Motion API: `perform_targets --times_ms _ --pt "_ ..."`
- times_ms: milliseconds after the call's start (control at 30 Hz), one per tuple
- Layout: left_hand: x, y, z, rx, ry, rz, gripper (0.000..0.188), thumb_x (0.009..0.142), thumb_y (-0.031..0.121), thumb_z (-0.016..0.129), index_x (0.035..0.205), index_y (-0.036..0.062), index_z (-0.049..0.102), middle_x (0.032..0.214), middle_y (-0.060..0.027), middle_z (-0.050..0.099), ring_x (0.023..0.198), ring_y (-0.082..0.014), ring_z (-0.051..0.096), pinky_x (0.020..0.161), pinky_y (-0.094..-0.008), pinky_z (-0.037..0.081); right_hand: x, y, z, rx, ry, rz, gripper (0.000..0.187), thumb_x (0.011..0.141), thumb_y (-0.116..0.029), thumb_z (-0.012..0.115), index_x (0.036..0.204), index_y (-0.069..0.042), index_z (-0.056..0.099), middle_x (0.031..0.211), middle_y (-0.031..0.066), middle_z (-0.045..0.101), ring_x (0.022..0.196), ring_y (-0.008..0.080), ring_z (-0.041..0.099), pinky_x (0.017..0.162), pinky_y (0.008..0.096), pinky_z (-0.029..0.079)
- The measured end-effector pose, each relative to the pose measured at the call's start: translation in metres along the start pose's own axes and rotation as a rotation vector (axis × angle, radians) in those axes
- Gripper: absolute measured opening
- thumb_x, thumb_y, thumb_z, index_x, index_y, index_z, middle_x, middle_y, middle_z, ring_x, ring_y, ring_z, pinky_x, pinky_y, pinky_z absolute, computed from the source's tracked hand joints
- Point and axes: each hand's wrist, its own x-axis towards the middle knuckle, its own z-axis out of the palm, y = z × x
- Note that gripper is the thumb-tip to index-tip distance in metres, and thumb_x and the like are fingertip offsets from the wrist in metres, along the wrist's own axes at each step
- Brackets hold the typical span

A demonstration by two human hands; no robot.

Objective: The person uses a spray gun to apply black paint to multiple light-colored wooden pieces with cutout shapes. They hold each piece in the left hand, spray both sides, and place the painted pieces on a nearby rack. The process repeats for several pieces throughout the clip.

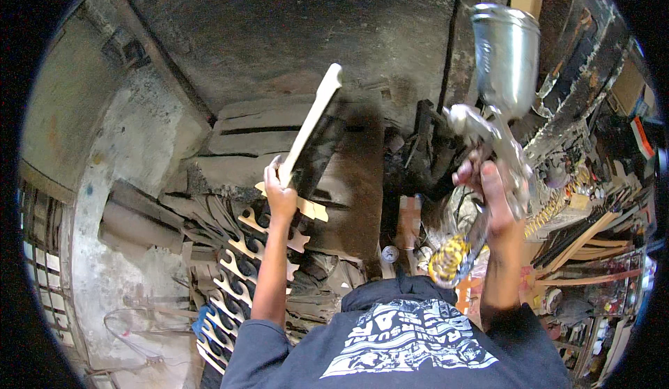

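In my left hand point(281, 192) is a long, slender, pale wooden piece point(309, 127), fingers wrapped round its lower part. It tilts up and to the right and ends in a rounded knob. A flat pale crosspiece point(312, 210) shows beside that hand; whether it is joined to the long piece I cannot tell. Raised at the right, my right hand point(496, 194) grips a metal spray gun point(491, 130), slightly blurred. A shiny silver cup point(507, 58) sits upright on the gun. Its nozzle points left, towards the wooden piece, well apart from it.
Several curved pale wooden cutouts point(237, 267) stand in a row below my left hand. A yellow coiled hose point(449, 260) hangs under the spray gun. Wood strips point(589, 239) and clutter fill the right side. A dark, dusty wall point(334, 26) rises ahead, and a pale wall point(118, 249) stands left.
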Motion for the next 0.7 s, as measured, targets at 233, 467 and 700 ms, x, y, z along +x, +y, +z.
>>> perform_targets --times_ms 233,467,700 --pt "0.024 -0.075 -0.057 0.086 -0.101 -0.111 0.028 0.076 -0.007 0.049 0.103 0.0013 0.055 0.098 -0.0145 0.056 0.096 -0.0307 0.053 0.088 -0.0353 0.042 -0.052 -0.029 -0.020 -0.133 -0.142 0.133 0.049 0.087 -0.033 0.063 0.121 0.000 0.054 0.096 0.0074 0.065 0.080 0.0152 0.062 0.069 0.0297 0.049" --pt "0.045 -0.066 -0.086 0.116 -0.221 0.091 0.040 0.067 -0.012 0.039 0.102 0.0004 0.055 0.096 -0.0139 0.055 0.096 -0.0302 0.050 0.089 -0.0341 0.039 -0.044 -0.027 -0.023 -0.408 -0.154 0.082 0.049 0.081 -0.033 0.071 0.111 0.003 0.056 0.085 0.0112 0.063 0.075 0.0201 0.060 0.067 0.0348 0.046" --pt "0.057 -0.052 -0.085 0.136 -0.246 0.190 0.030 0.074 -0.007 0.045 0.101 -0.0005 0.055 0.098 -0.0142 0.055 0.096 -0.0307 0.050 0.088 -0.0345 0.039 -0.050 -0.025 -0.020 -0.287 -0.236 0.077 0.055 0.081 -0.012 0.074 0.123 0.002 0.041 0.097 0.0147 0.060 0.082 0.0202 0.061 0.070 0.0319 0.049"
